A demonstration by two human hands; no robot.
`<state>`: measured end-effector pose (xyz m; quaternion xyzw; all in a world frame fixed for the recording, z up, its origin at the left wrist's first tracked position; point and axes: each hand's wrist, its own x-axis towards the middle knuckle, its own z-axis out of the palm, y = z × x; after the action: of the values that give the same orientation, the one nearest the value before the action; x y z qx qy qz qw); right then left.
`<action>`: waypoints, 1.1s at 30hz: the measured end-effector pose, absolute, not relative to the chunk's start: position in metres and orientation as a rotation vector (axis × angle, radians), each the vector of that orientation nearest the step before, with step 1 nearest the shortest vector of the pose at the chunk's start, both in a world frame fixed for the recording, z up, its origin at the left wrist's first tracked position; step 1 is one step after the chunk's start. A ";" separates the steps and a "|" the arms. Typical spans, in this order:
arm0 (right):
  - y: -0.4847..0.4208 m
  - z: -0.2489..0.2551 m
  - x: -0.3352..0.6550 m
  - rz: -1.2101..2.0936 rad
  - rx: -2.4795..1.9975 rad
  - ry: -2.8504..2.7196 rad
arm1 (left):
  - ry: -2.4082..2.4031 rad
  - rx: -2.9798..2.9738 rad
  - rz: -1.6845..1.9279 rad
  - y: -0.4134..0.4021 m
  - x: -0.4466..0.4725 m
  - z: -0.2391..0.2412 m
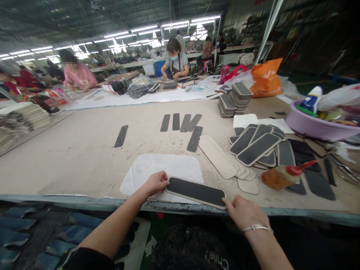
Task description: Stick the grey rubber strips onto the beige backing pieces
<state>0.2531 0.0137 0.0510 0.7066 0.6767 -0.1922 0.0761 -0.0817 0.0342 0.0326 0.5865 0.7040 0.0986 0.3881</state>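
Our left hand [157, 183] and right hand [247, 213] pinch opposite ends of the pale-rimmed panel [197, 191] by the near edge of the desk [70, 157], so we should hold it level, unbent.

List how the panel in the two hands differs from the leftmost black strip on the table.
The panel has a pale border; the strip is dark to its edges. The left hand and right hand grip the panel's ends, while the strip lies untouched. The panel runs mostly sideways; the strip points mostly away. Both are long and narrow.
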 end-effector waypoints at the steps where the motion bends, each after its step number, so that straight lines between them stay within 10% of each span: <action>1: 0.010 0.054 0.249 -0.492 2.142 2.097 | 1.792 1.493 0.254 0.034 -0.082 0.032; 13: -0.010 0.023 0.114 -0.636 1.308 3.080 | 1.753 1.452 0.273 0.036 -0.085 0.023; 33: -0.020 -0.027 0.231 0.089 1.769 2.923 | 1.801 1.375 0.283 0.033 -0.076 0.038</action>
<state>0.2306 -0.0204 -0.0267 0.5127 0.8471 0.0257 -0.1376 -0.0764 0.0330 0.0383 0.5477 0.7172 0.1128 0.4160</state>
